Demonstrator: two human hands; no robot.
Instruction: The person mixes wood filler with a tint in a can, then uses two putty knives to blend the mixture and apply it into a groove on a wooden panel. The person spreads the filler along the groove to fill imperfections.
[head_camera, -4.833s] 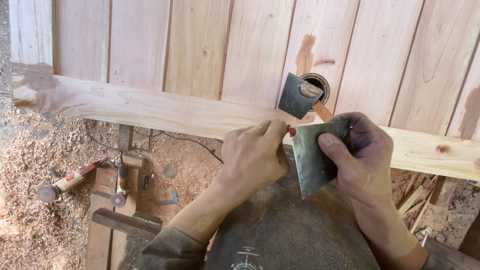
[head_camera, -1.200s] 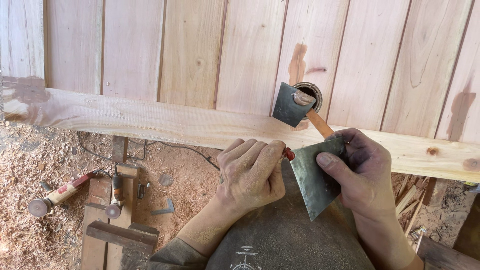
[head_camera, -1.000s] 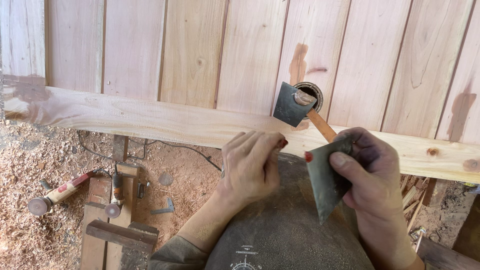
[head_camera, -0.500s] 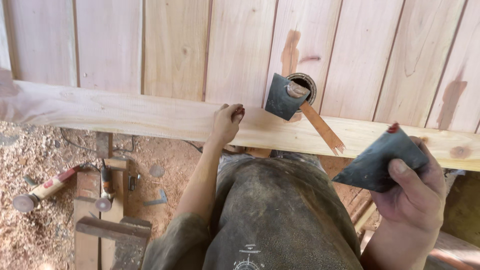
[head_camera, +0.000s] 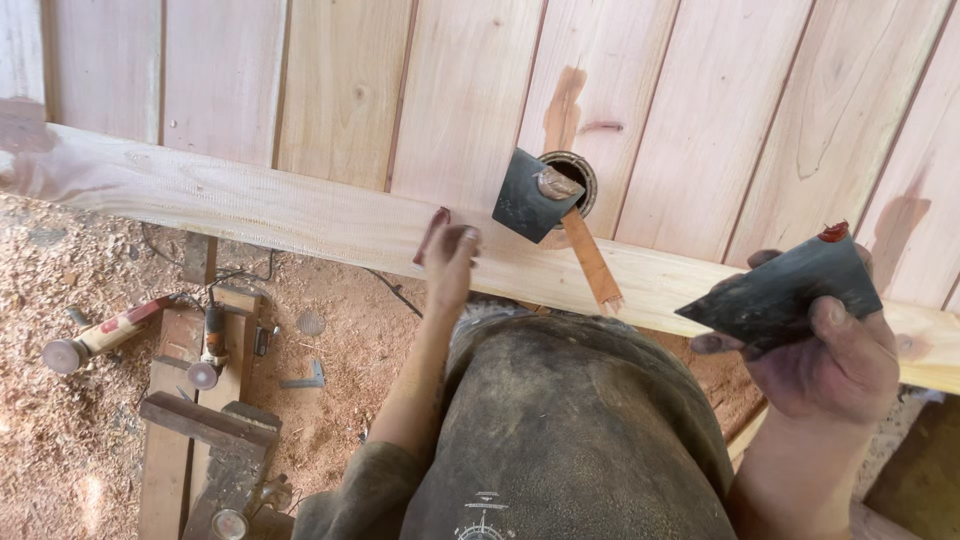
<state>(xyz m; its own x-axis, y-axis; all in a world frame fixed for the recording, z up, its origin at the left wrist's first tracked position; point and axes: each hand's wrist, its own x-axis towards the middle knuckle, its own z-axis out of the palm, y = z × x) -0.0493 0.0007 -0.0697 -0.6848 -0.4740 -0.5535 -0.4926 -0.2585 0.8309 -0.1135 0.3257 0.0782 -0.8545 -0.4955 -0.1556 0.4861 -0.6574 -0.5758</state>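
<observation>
Right hand grip clamped on a dark wedge-shaped scraper, thumb on top, fingers under; flat, smudged grey-black, a blob of reddish-brown filler on its upper corner. Scraper held off the wood, right of the lap, over the plank's right end.

Left hand stretched forward, fingers curled together, fingertips touching the long plank; reddish filler smeared on the fingers. Nothing gripped as far as visible.

Plank pale, rough-sawn, running diagonally left to right across the view. Behind it a wall of vertical pale boards, smooth, visible grain, narrow seams, a few reddish-brown patches of filler. On the plank, near the left hand: a small round tin with a second dark scraper propped in it and a flat wooden stick leaning out, stained reddish.

Person's lap in dirty dark trousers fills bottom centre.

Floor at left: reddish dirt covered with sawdust and shavings. On it wooden offcuts, a hammer with red-and-pale handle, an angle grinder lying on a board, a thin dark cable.
</observation>
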